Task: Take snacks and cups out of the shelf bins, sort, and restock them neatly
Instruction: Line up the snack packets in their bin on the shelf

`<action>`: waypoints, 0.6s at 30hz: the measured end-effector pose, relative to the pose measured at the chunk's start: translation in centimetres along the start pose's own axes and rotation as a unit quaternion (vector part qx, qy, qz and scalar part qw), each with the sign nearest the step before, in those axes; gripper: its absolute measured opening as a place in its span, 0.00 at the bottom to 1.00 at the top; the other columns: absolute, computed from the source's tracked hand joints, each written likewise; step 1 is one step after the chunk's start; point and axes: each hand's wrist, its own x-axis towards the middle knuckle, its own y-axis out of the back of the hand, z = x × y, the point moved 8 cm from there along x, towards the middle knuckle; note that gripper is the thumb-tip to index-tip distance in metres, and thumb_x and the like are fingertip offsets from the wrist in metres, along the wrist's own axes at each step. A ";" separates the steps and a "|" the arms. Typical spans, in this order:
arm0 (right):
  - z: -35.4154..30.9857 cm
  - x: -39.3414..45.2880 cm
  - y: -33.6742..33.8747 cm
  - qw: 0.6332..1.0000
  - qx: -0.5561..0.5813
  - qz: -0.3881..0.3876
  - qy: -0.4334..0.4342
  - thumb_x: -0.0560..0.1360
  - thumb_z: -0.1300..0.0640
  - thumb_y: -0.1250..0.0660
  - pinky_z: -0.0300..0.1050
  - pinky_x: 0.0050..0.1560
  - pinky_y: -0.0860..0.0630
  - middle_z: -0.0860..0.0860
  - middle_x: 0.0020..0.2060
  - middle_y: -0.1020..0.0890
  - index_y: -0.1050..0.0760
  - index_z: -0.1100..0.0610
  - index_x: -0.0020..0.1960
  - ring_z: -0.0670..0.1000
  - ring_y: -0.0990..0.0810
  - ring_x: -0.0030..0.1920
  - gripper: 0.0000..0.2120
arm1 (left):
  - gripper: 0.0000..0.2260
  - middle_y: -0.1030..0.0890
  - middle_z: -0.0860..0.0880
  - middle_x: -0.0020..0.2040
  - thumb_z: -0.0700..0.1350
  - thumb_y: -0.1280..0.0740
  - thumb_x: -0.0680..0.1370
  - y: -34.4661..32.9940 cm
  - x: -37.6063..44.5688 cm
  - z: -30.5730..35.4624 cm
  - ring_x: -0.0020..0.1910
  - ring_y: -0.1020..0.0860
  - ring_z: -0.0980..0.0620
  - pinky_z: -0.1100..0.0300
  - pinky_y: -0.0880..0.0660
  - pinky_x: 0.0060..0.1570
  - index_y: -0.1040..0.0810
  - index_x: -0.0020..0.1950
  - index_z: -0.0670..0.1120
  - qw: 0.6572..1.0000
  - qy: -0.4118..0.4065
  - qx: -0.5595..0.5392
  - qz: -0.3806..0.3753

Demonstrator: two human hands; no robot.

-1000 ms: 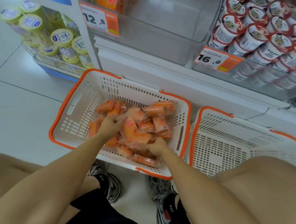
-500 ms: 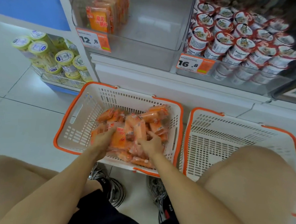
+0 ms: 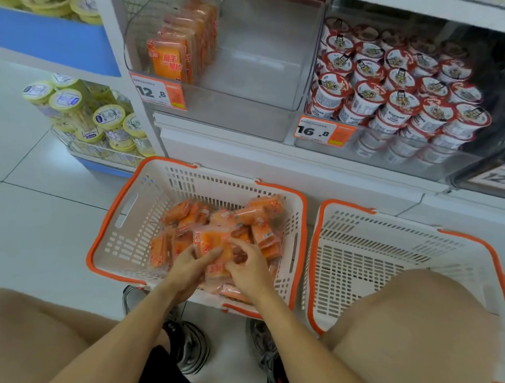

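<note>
Orange snack packets [image 3: 214, 236] are seen heaped in a white, orange-rimmed shopping basket [image 3: 120, 243] set on the tiled floor before a store shelf. One packet at the top of the heap is held between both hands: the left hand [image 3: 190, 265] is laid against its near edge with fingers extended along the wrapper, while the fingers of the right hand [image 3: 248, 268] are curled over its right side in a pinch. A second, matching basket [image 3: 373, 256] is seen just beside the first, with nothing visible in it.

Above, a clear shelf bin [image 3: 251, 74] is shown mostly bare, only a short row of the same orange packets [image 3: 176, 52] being stood upright at its left end, behind a price tag [image 3: 158, 91]. The neighbouring bin is packed with red-lidded cups [image 3: 397, 90].

The packets are judged to be light, soft and crinkly, with glossy film that may slide when stacked. A grip across the flat faces or along the sealed edges is thought safest, and several are probably best squared together before being stood in the bin.
</note>
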 end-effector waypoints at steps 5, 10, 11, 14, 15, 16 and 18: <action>2.3 0.8 0.7 0.992 0.071 -0.027 -0.101 0.75 0.55 0.26 0.33 0.45 0.26 0.46 0.57 0.21 0.28 0.50 0.66 0.46 0.21 0.57 0.22 | 0.25 0.15 0.40 0.52 0.49 0.23 0.69 2.5 1.3 -2.1 0.49 0.15 0.40 0.45 0.19 0.50 0.23 0.62 0.39 0.996 0.056 0.013 0.075; 6.2 0.4 -1.2 0.949 -0.184 -0.186 -0.174 0.74 0.46 0.26 0.47 0.63 0.27 0.49 0.64 0.22 0.27 0.51 0.70 0.54 0.23 0.62 0.27 | 0.24 0.14 0.44 0.50 0.49 0.21 0.70 5.3 1.4 -2.7 0.46 0.14 0.45 0.44 0.18 0.52 0.26 0.60 0.44 0.982 0.084 0.092 0.142; 7.0 0.1 -1.6 0.936 -0.226 -0.206 -0.176 0.75 0.47 0.27 0.47 0.65 0.28 0.49 0.64 0.22 0.27 0.50 0.70 0.54 0.23 0.62 0.25 | 0.23 0.15 0.44 0.50 0.49 0.22 0.71 5.5 1.1 -2.8 0.46 0.14 0.46 0.45 0.18 0.52 0.27 0.60 0.44 0.979 0.089 0.107 0.149; 8.9 -0.1 -2.1 0.916 -0.295 -0.199 -0.183 0.78 0.48 0.32 0.49 0.63 0.26 0.51 0.62 0.20 0.22 0.50 0.66 0.56 0.21 0.60 0.17 | 0.28 0.15 0.46 0.50 0.54 0.20 0.67 5.6 0.8 -2.7 0.47 0.15 0.47 0.46 0.18 0.52 0.26 0.60 0.45 0.976 0.088 0.135 0.143; 9.2 0.0 -2.0 0.915 -0.307 -0.183 -0.189 0.78 0.46 0.31 0.50 0.61 0.24 0.51 0.60 0.19 0.20 0.50 0.63 0.56 0.20 0.57 0.16 | 0.29 0.14 0.47 0.50 0.56 0.19 0.65 5.7 0.7 -2.8 0.46 0.14 0.48 0.45 0.18 0.52 0.25 0.59 0.46 0.976 0.093 0.140 0.141; 9.2 0.2 -1.8 0.917 -0.306 -0.169 -0.191 0.77 0.44 0.31 0.50 0.58 0.23 0.52 0.59 0.17 0.19 0.51 0.61 0.55 0.19 0.55 0.16 | 0.28 0.14 0.47 0.49 0.56 0.19 0.65 5.9 0.7 -3.1 0.46 0.14 0.48 0.44 0.19 0.53 0.25 0.58 0.46 0.975 0.093 0.140 0.144; 8.3 0.7 -1.8 0.929 -0.275 -0.163 -0.184 0.76 0.41 0.30 0.49 0.57 0.23 0.51 0.57 0.17 0.19 0.53 0.59 0.53 0.19 0.54 0.19 | 0.21 0.14 0.47 0.49 0.51 0.21 0.69 6.1 0.6 -2.9 0.46 0.14 0.48 0.44 0.19 0.54 0.25 0.56 0.47 0.975 0.093 0.137 0.150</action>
